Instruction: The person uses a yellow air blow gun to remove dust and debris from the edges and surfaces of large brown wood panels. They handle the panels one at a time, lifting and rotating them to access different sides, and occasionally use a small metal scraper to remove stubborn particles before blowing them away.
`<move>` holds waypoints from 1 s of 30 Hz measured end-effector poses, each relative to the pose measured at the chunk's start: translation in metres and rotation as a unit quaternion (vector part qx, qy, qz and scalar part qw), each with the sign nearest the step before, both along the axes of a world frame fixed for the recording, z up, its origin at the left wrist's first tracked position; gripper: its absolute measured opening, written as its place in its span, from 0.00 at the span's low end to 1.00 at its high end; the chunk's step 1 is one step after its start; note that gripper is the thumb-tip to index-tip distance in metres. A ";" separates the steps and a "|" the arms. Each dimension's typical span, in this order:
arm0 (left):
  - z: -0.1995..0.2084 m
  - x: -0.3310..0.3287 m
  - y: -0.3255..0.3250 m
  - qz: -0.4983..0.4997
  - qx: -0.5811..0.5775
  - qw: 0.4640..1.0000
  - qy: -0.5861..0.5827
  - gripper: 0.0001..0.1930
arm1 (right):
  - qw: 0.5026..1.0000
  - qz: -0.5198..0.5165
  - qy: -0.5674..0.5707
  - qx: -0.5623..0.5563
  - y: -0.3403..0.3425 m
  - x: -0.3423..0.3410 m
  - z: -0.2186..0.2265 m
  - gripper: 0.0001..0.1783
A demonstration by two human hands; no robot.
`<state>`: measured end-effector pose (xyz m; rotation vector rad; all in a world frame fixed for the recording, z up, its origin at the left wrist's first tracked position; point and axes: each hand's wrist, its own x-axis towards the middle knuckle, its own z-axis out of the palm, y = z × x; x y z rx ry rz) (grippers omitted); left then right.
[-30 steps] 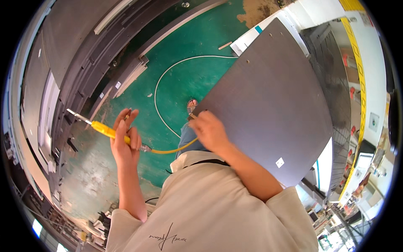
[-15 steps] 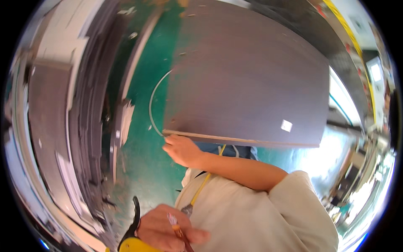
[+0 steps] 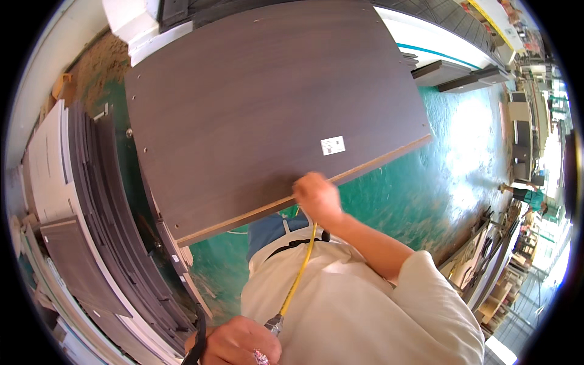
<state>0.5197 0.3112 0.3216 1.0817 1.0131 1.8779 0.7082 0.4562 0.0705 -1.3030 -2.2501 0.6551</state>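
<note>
A large dark brown board (image 3: 267, 97) lies in front of me, with a bare light-brown near edge, small holes along its sides and a white label. My right hand (image 3: 319, 196) is against the near edge, its fingers curled and slightly blurred; what they grip cannot be made out. At the lower left, my left hand (image 3: 240, 344) is closed round a hand tool with a curved black lever (image 3: 198, 337); its body is out of sight. A yellow hose (image 3: 299, 274) runs from a metal fitting (image 3: 275, 324) beside that hand up toward my right hand. Below the board shows a thin pale strip (image 3: 237, 232).
Stacked dark panels (image 3: 112, 207) stand along the left. More dark panels (image 3: 441, 72) lie beyond the board at the right. Racks with boards (image 3: 486, 255) line the right side of the green floor (image 3: 401, 207). A distant person (image 3: 532, 198) is at the far right.
My right hand has moved right along the near edge, from the left corner to about the middle. The view has shifted, and the yellow body of the left-hand tool has left the picture.
</note>
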 end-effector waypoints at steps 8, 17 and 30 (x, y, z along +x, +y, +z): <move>0.034 0.091 0.075 -0.163 0.020 0.986 0.003 0.29 | 0.945 -0.307 -0.117 -0.012 0.160 0.299 -0.009 0.08; 0.020 0.103 0.057 -0.076 -0.167 0.979 0.090 0.18 | 0.919 -0.363 0.057 -0.140 0.245 0.457 -0.059 0.11; -0.234 -0.210 -0.083 0.202 -0.647 0.716 0.165 0.25 | 0.856 -0.386 0.282 -0.197 0.218 0.387 -0.049 0.12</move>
